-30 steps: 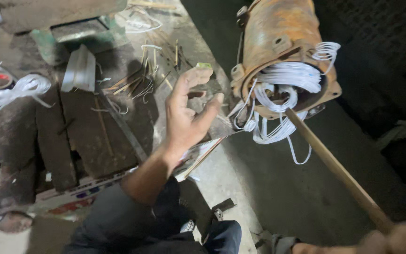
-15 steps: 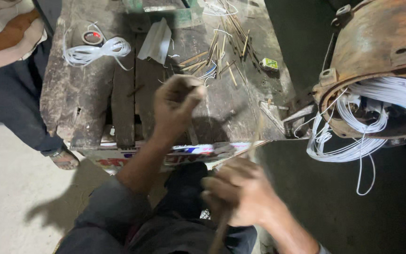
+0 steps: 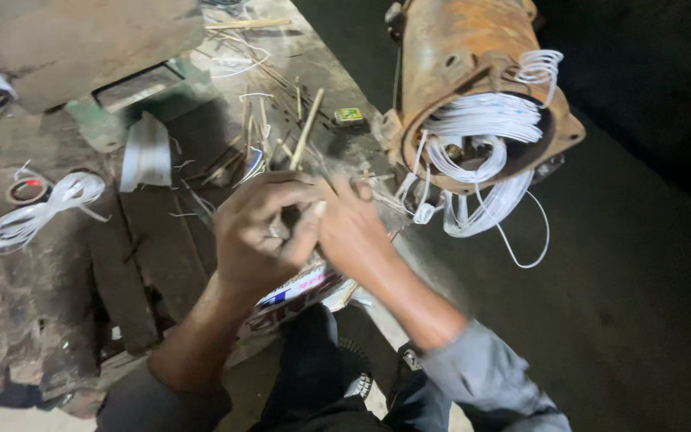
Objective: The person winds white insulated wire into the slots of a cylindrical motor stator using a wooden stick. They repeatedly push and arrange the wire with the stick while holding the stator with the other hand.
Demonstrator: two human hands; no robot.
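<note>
The left hand (image 3: pixel 269 232) is clenched around a thin stick (image 3: pixel 307 128) that rises above the fingers over the table (image 3: pixel 65 264). The right hand (image 3: pixel 353 228) presses against the left, gripping the same stick lower down. Just to the right sits a rusty motor (image 3: pixel 457 56) with white wires (image 3: pixel 481 136) spilling out.

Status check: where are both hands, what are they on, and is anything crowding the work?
Left hand and right hand together, both closed on thin stick. White wire loops hang from rusty motor housing, just right.
</note>
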